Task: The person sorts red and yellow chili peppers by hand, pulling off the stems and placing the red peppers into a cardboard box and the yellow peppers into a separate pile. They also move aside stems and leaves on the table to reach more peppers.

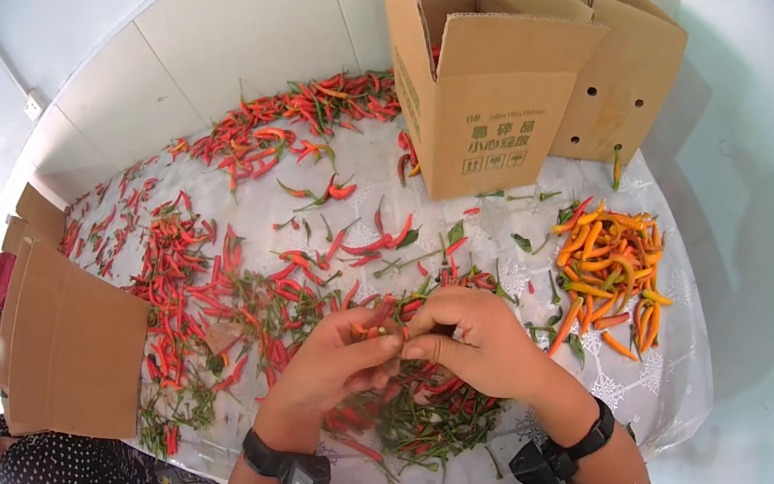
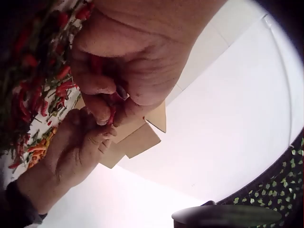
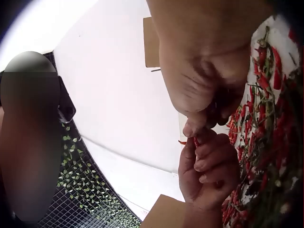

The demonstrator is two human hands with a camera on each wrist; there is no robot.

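Close together over the table, both hands work at a small red chili pepper [image 2: 112, 115]. My left hand [image 1: 325, 359] holds the chili in its curled fingers, and more red shows inside its palm in the left wrist view. The thumb and forefinger of my right hand [image 1: 476, 339] pinch at the chili's end, fingertips meeting those of the left hand. In the right wrist view, a bit of the red chili [image 3: 196, 141] shows between the two hands; the rest is hidden by fingers. Below them lies a heap of green stems and red chilies [image 1: 445, 419].
Orange chilies [image 1: 611, 267] are piled at the right. Red chilies [image 1: 177, 254] spread over the plastic-covered table's left and back. An open cardboard box [image 1: 499, 108] stands at the back, another box [image 1: 622, 97] beside it. A third box [image 1: 72, 344] is at left, near another person [image 1: 68, 465].
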